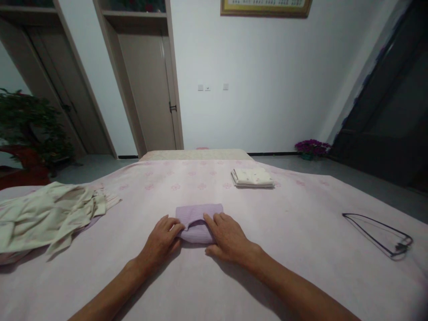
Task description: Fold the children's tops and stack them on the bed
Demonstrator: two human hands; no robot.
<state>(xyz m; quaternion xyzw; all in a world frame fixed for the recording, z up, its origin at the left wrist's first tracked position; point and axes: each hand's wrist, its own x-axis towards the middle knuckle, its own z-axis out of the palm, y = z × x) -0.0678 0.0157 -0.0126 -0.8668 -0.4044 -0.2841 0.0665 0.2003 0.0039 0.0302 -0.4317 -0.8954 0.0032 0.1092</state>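
Note:
A small folded lilac garment (199, 219) lies on the pink bed sheet (287, 249) in front of me. My left hand (162, 240) rests on its near left corner with the fingers curled over the cloth edge. My right hand (227, 236) lies on its near right side, fingers together and pressed flat onto the fabric, thumb on the sheet.
A folded cream garment (252, 177) sits further back on the bed. A crumpled pale green garment (47, 216) lies at the left. A dark wire hanger (381, 234) lies at the right. A potted plant (28, 129), closed doors and purple flowers (311, 147) stand beyond the bed.

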